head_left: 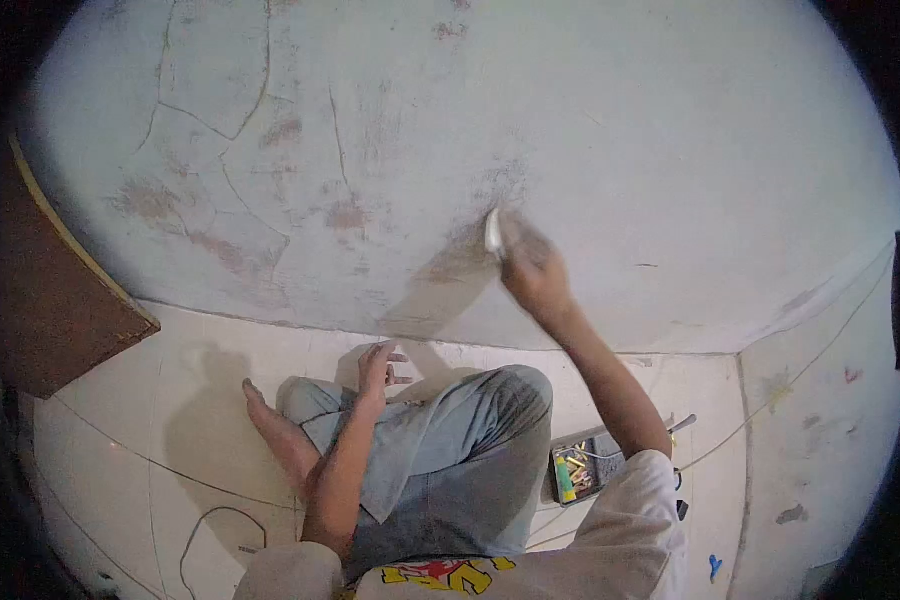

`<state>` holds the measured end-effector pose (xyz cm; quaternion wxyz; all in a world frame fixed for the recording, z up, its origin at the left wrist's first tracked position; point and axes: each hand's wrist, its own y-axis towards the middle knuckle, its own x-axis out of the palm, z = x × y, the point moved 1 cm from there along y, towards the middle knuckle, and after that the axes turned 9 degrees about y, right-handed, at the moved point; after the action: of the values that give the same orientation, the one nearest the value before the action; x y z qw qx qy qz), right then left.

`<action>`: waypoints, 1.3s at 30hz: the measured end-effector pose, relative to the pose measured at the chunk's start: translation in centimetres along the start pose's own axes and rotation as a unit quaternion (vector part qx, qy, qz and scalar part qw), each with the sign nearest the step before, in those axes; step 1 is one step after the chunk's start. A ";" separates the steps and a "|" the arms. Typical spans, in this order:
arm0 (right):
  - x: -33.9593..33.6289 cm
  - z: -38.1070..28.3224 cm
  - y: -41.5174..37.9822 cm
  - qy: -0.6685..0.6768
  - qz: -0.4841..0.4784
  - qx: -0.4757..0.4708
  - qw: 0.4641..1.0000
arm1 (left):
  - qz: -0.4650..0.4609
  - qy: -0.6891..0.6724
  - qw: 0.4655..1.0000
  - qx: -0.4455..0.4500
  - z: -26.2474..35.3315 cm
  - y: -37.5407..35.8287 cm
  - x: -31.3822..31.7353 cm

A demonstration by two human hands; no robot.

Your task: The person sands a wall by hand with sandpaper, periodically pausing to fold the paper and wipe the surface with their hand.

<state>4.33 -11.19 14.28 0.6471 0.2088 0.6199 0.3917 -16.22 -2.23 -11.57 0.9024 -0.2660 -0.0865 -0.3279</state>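
Note:
My right hand [536, 268] is raised against the pale wall [660, 150], its fingers closed and blurred by motion. From the left side of the hand sticks out a small, white, curved-edged piece [493, 232], held at the wall surface; its kind I cannot tell. Dark smudges mark the wall around it, and the hand's shadow falls below. Lower down, my left hand [378, 370] hovers by my bent knee near the foot of the wall, fingers apart, with nothing in it.
Cracks and brownish worn patches [150, 200] spread over the wall's left part. A brown wooden panel [60, 280] stands at left. Beside my right leg lies a black tray [588, 468] of small parts. Thin cables [190, 465] cross the tiled floor. A blue item [715, 568] lies lower right.

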 end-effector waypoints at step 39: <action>8.4 -4.7 -1.3 -0.044 0.338 0.194 0.920 | 0.010 -0.001 1.000 -0.024 0.0 0.1 -0.2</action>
<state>-0.55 -6.60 7.24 0.4497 0.5443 0.5470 0.4497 -16.35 -2.06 -11.65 0.8990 -0.2883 -0.0768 -0.3207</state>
